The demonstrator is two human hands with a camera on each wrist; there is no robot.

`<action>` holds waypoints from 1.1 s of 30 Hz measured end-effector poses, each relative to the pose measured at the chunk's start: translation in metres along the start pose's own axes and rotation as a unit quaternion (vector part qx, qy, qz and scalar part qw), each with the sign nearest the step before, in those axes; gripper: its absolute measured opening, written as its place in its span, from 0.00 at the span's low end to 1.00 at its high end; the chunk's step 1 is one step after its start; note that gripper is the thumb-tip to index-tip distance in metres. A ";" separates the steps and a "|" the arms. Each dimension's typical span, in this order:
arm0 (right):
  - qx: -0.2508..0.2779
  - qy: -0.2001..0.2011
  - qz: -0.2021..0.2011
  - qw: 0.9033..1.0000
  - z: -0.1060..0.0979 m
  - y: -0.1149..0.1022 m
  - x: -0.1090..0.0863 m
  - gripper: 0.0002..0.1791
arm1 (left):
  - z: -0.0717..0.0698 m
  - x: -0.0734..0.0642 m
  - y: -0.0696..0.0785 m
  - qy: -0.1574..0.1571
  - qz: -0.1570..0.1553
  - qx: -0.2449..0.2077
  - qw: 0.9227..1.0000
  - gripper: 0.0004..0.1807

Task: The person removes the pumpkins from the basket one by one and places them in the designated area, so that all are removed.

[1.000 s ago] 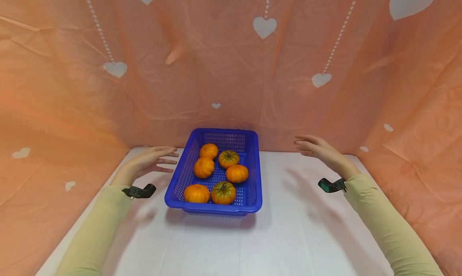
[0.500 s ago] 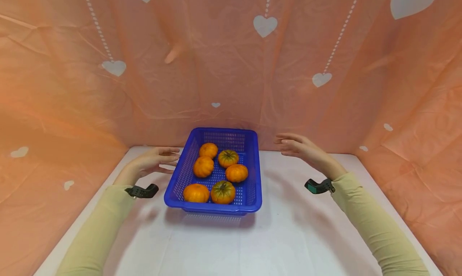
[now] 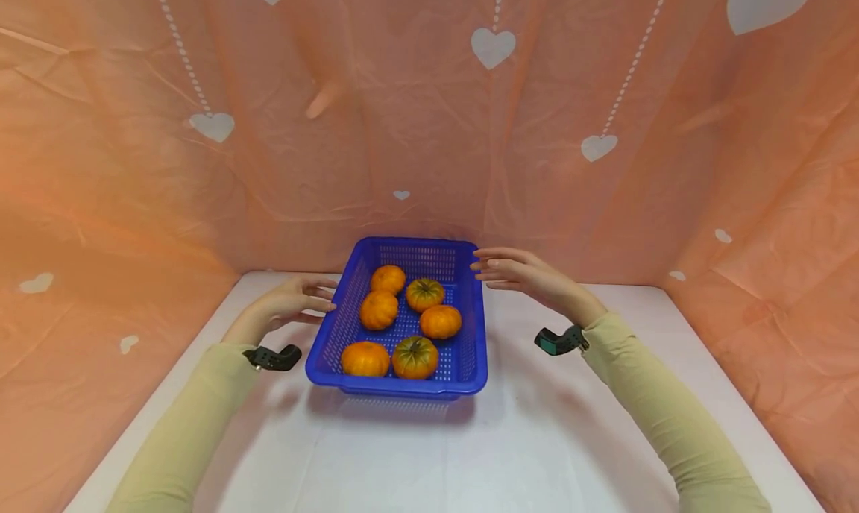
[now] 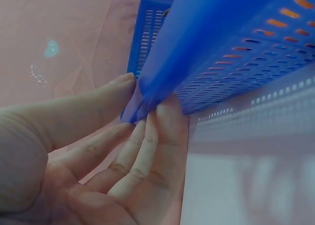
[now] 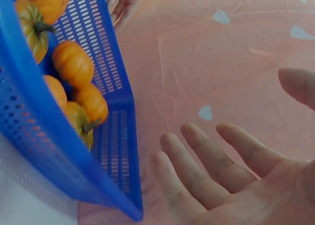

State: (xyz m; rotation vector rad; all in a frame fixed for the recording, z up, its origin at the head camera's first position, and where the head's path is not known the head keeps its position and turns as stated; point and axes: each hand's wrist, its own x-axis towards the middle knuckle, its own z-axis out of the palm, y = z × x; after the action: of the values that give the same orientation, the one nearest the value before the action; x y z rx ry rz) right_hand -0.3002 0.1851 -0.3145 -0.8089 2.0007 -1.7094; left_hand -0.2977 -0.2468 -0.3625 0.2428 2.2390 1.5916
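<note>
A blue perforated plastic basket point(image 3: 396, 385) stands on the table, with several small orange pumpkins point(image 3: 379, 310) and two green-tinged ones point(image 3: 414, 357) inside. My left hand point(image 3: 288, 302) is at the basket's left rim. In the left wrist view, its thumb point(image 4: 110, 92) and extended fingers point(image 4: 140, 156) lie right at the rim, on either side of its edge. My right hand point(image 3: 530, 278) is beside the far right rim, its fingertips overlapping the rim in the head view. In the right wrist view its fingers point(image 5: 211, 161) are spread, with nothing in them and a gap to the basket.
A white cloth point(image 3: 537, 438) covers the table around the basket. Peach fabric point(image 3: 416, 148) with white hearts hangs close behind the basket and along both sides. Each wrist wears a dark strap with a small device, such as the right one point(image 3: 560, 341).
My right hand has moved left from well out over the table to the basket's right rim. My left hand has shifted slightly right to the left rim. Basket and pumpkins stay put.
</note>
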 end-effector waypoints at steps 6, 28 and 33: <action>0.007 -0.016 0.001 1.000 0.009 0.005 0.017 0.27 | 0.001 -0.001 0.001 0.000 -0.006 0.014 1.000 0.34; -0.086 -0.069 0.088 0.990 0.037 0.024 0.065 0.25 | 0.004 -0.004 0.003 -0.001 -0.016 0.036 0.999 0.35; -0.105 -0.085 0.109 0.985 0.037 0.024 0.074 0.25 | 0.004 0.000 0.007 -0.002 -0.013 0.043 0.999 0.35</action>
State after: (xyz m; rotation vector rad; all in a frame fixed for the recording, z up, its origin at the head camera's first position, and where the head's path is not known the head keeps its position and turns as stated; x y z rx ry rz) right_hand -0.3370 0.1113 -0.3389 -0.7430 2.0888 -1.2810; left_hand -0.2967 -0.2410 -0.3572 0.2383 2.3014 1.4817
